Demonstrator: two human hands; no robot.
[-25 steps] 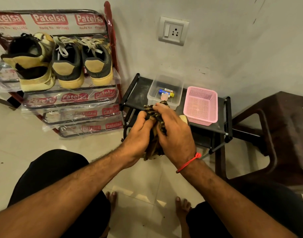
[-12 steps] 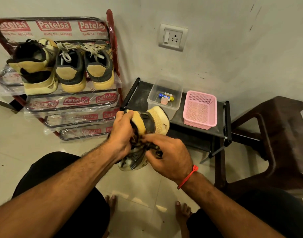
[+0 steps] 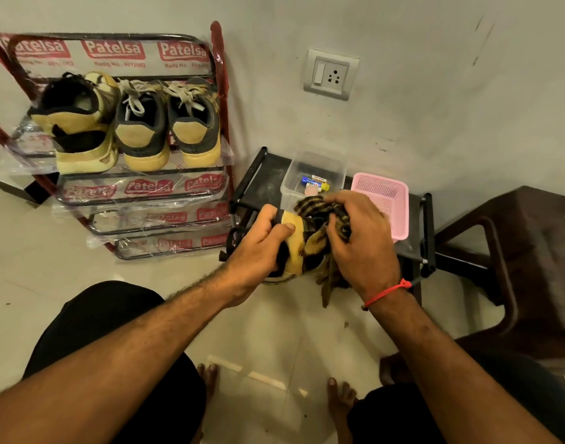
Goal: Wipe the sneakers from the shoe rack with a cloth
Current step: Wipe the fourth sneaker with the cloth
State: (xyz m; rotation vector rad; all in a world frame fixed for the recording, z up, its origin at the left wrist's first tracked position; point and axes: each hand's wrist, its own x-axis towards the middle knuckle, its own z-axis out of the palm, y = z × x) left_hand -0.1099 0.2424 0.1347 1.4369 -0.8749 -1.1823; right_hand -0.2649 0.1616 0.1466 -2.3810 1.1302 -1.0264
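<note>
My left hand (image 3: pixel 263 243) grips a yellow and black sneaker (image 3: pixel 294 245) in front of me, above the floor. My right hand (image 3: pixel 359 241) holds a striped dark and yellow cloth (image 3: pixel 318 208) bunched against the sneaker's far side; much of the shoe is hidden by both hands and the cloth. Three more yellow and dark sneakers (image 3: pixel 140 123) stand heels toward me on the top shelf of the red shoe rack (image 3: pixel 221 91) at the left.
A low black stand (image 3: pixel 262 181) beside the rack carries a clear plastic box (image 3: pixel 316 168) with small items and a pink basket (image 3: pixel 386 193). A dark brown plastic chair (image 3: pixel 515 251) is at the right. A wall socket (image 3: pixel 330 75) sits above. My knees and bare feet are below.
The sneaker was turned between my hands, sole briefly shown, then turned again. My right hand with the cloth has moved from under the shoe up to its far side.
</note>
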